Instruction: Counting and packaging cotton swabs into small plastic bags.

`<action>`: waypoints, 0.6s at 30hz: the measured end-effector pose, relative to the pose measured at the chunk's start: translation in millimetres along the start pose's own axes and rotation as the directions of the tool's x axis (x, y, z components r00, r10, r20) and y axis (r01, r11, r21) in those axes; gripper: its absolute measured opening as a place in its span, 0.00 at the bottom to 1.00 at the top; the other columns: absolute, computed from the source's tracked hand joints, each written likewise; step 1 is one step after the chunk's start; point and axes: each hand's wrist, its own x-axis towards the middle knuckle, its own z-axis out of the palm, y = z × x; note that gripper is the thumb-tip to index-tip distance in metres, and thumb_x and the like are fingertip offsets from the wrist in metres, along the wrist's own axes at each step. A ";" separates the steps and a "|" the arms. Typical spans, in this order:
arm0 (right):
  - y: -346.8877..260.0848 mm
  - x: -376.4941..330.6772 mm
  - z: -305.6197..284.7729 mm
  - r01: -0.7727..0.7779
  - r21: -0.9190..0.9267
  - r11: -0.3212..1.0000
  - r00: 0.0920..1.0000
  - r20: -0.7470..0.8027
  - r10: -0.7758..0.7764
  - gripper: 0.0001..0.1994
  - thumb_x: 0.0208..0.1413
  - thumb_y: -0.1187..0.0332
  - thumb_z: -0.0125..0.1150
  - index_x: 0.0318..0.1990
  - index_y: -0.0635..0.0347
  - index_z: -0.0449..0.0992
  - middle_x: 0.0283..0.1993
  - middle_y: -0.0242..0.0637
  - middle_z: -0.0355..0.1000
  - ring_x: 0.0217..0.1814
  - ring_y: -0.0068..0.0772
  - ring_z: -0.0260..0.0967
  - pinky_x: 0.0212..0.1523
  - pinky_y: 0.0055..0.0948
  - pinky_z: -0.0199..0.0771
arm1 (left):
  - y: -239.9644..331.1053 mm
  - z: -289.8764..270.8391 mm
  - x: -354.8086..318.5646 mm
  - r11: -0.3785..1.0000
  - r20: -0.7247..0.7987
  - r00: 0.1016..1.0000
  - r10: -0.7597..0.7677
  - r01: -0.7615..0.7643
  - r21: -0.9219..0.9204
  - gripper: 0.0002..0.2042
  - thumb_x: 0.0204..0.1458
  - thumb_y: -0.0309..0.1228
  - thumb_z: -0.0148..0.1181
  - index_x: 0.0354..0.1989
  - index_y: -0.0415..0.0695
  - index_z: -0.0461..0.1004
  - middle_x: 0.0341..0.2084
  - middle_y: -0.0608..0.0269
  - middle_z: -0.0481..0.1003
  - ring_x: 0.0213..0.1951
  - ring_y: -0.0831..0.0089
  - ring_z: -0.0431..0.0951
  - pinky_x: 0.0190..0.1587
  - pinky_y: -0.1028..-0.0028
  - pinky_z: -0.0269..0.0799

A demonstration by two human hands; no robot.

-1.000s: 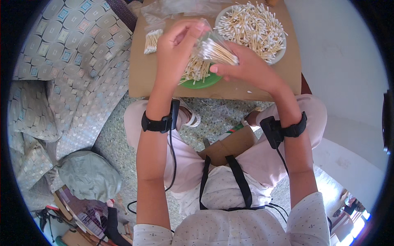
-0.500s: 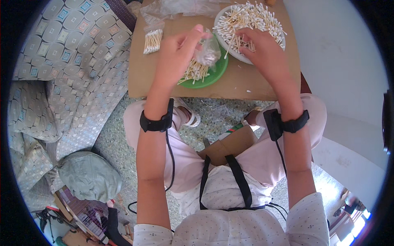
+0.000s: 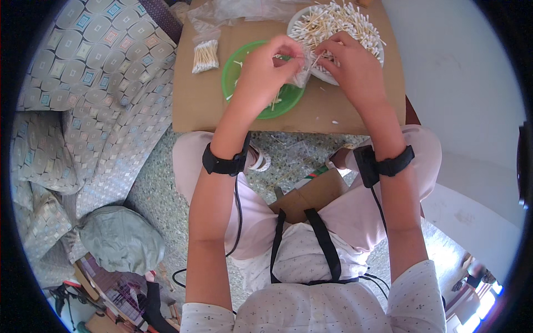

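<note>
Above the green plate (image 3: 288, 104), my left hand (image 3: 265, 69) pinches a small clear plastic bag (image 3: 301, 78). Whitish contents show faintly through the plastic. My right hand (image 3: 351, 62) has its fingertips closed on a cotton swab (image 3: 316, 59) at the bag's side, in front of the white bowl (image 3: 381, 57). A big heap of cotton swabs (image 3: 338, 23) fills that bowl. Some loose swabs lie on the plate, partly hidden by my left hand and forearm. Left of the plate lies a small bag packed with swabs (image 3: 205, 56).
Everything stands on a brown cardboard-topped table (image 3: 200, 111). Clear plastic bags (image 3: 250, 10) lie along its far side. Patterned cloth (image 3: 105, 72) hangs at the left, and a pale wall (image 3: 444, 72) rises at the right. A cardboard piece (image 3: 311, 197) sits between my legs.
My left hand has moved right with the bag, uncovering more of the green plate. My right hand has lifted off the swab heap and come left to the bag with a swab.
</note>
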 end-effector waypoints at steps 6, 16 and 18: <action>5.7 3.6 -8.6 -0.027 0.042 0.999 0.996 -0.088 0.031 0.07 0.52 0.62 0.66 0.36 0.51 0.82 0.39 0.32 0.74 0.39 0.38 0.75 0.40 0.38 0.75 | 0.5 -0.3 -0.7 0.987 -0.162 0.986 0.026 0.000 0.159 0.13 0.53 0.35 0.66 0.42 0.43 0.73 0.32 0.66 0.78 0.34 0.76 0.75 0.37 0.76 0.70; 4.4 3.4 -47.4 0.040 0.241 0.970 0.999 -0.006 -0.040 0.09 0.53 0.64 0.66 0.38 0.58 0.81 0.35 0.36 0.77 0.33 0.35 0.73 0.35 0.31 0.72 | 13.2 -1.8 -3.5 0.905 -0.108 0.946 0.304 -0.252 0.341 0.15 0.53 0.37 0.65 0.47 0.45 0.78 0.38 0.61 0.78 0.39 0.66 0.75 0.41 0.68 0.71; -6.5 3.8 -44.2 0.067 0.422 0.904 0.997 0.015 -0.081 0.09 0.53 0.65 0.67 0.39 0.58 0.81 0.34 0.35 0.78 0.30 0.31 0.72 0.33 0.28 0.71 | 13.5 -2.6 -5.4 0.890 -0.075 0.949 0.305 -0.257 0.376 0.14 0.52 0.36 0.65 0.44 0.45 0.79 0.38 0.61 0.78 0.39 0.62 0.76 0.42 0.66 0.71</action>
